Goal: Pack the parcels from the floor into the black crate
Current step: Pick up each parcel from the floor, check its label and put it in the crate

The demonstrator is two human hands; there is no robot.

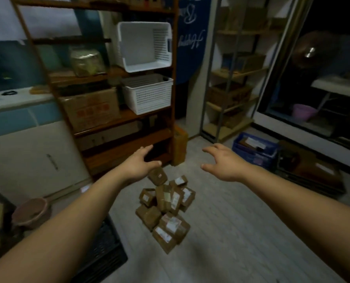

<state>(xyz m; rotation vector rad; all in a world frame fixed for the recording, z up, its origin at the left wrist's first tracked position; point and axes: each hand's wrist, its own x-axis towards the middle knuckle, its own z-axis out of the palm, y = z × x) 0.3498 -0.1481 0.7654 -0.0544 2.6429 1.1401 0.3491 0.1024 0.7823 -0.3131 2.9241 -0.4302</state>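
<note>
Brown parcels (166, 207) lie heaped on the pale floor (241, 231), with both hands outstretched above them.
The left hand (138, 166) and right hand (223, 163) are spread wide, holding nothing. The black crate (108, 252) sits lower left near the pile, partly behind the left forearm (68, 221).

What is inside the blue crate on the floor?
The blue crate holds a brown package with a white label on top; whatever lies beneath is hidden by it and the crate walls.
</note>
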